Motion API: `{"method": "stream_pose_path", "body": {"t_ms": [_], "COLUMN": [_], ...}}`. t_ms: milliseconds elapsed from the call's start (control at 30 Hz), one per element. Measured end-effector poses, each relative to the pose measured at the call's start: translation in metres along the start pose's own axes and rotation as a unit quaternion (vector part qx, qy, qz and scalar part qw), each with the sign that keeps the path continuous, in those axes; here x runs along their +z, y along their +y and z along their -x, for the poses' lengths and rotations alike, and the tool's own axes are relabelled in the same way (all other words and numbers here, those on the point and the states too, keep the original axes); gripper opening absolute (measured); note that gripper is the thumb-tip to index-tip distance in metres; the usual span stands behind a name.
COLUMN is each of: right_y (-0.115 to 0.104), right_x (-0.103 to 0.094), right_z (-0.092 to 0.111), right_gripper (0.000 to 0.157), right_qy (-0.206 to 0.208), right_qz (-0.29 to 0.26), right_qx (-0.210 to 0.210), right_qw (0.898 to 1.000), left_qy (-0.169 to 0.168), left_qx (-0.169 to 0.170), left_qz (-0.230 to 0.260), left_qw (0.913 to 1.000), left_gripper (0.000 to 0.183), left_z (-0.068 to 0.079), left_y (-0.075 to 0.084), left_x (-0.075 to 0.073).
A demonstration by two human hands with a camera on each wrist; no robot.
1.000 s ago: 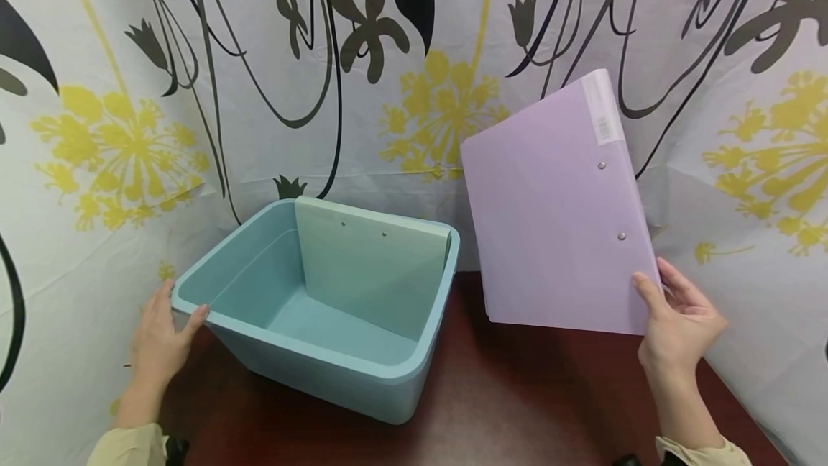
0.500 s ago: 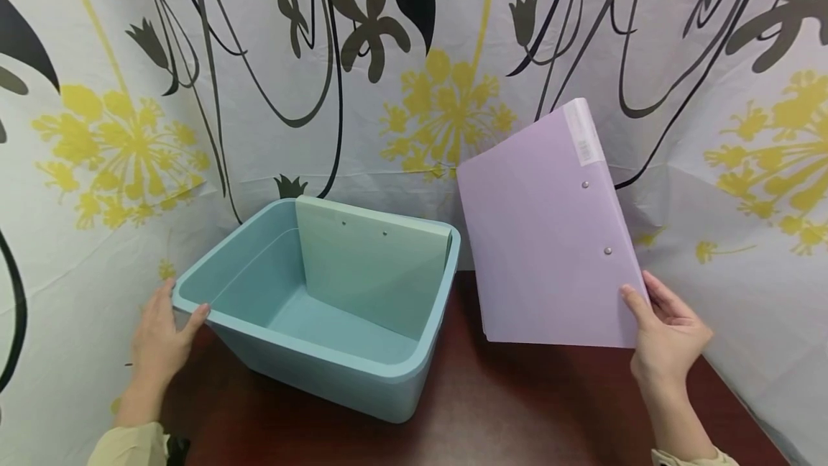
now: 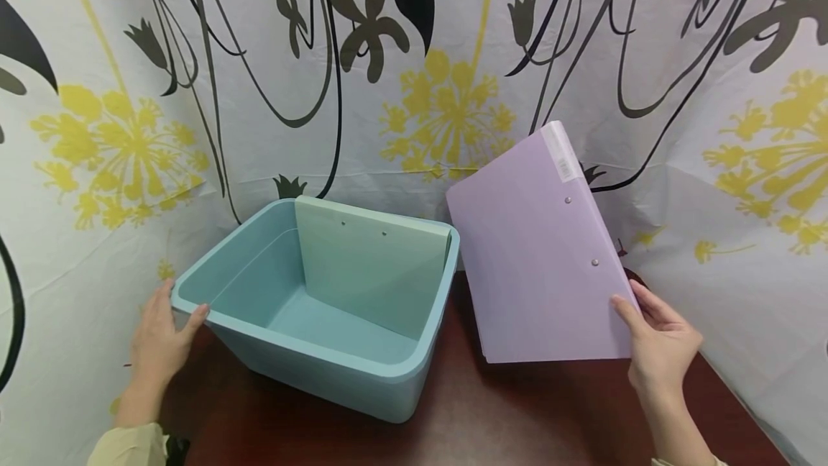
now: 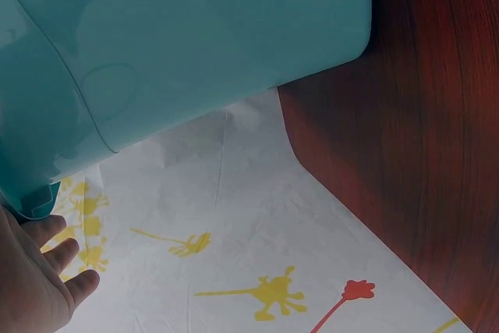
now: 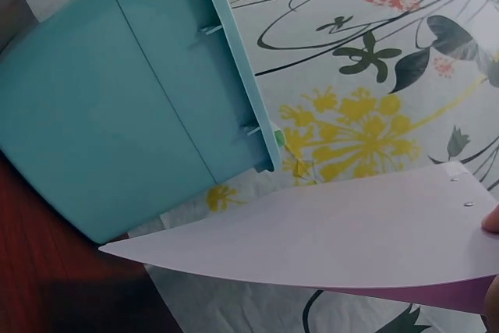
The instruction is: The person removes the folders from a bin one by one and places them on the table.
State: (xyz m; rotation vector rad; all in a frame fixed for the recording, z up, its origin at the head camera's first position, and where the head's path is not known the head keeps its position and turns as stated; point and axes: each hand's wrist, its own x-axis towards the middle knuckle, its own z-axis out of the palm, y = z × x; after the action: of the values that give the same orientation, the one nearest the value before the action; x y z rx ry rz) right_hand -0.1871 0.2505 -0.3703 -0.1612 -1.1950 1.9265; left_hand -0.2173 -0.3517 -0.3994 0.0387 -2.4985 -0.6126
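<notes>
A lilac ring-binder-style folder with two metal rivets and a white spine label hangs tilted at the right. My right hand pinches its lower right edge, thumb on the near face. Left of it stands a light blue plastic storage bin. In the right wrist view the folder's cover overlaps the lower part of the bin's outer wall. My left hand rests at the bin's left front corner, thumb and fingertips at the rim; its visible fingers are extended below the rim.
A pale green folder stands upright inside the bin against its back wall. The dark reddish wooden table lies under the bin. A white cloth printed with flowers hangs behind and at both sides.
My right hand has moved down and to the left with the lilac folder, which leans further left and now sits nearer the bin. The left hand and the bin have not moved.
</notes>
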Motion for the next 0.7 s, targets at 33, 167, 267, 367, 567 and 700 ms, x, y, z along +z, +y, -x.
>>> {"method": "stream_pose_path", "body": {"t_ms": [33,167,267,367,567,700], "right_y": [0.000,0.002,0.004,0.004,0.006,0.008], "right_x": [-0.001,-0.003,-0.005,-0.007,-0.011,-0.013], "right_z": [0.001,0.003,0.004,0.005,0.009,0.011], "right_gripper": [0.035,0.035,0.034,0.034,0.033,0.033], "right_qy": [0.000,0.002,0.004,0.008,0.019,0.021], "right_qz": [0.005,0.023,0.038,0.055,0.073,0.090], "right_qx": [0.004,0.029,0.047,0.063,0.101,0.117], "right_qw": [1.000,0.999,0.998,0.996,0.992,0.989], "left_qy": [0.001,0.005,0.007,0.006,0.002,0.002], "left_qx": [0.000,0.002,0.003,0.002,-0.001,-0.003], "left_qz": [-0.001,-0.002,-0.001,0.000,-0.004,-0.007], "left_qw": [1.0000,1.0000,1.0000,1.0000,1.0000,1.0000], "left_gripper": [0.076,0.075,0.075,0.076,0.077,0.076], "left_z": [0.000,0.001,0.001,0.001,0.001,0.000], "left_y": [0.000,0.002,0.002,0.002,0.001,0.001], "left_x": [0.000,-0.001,0.000,0.000,0.000,-0.001]}}
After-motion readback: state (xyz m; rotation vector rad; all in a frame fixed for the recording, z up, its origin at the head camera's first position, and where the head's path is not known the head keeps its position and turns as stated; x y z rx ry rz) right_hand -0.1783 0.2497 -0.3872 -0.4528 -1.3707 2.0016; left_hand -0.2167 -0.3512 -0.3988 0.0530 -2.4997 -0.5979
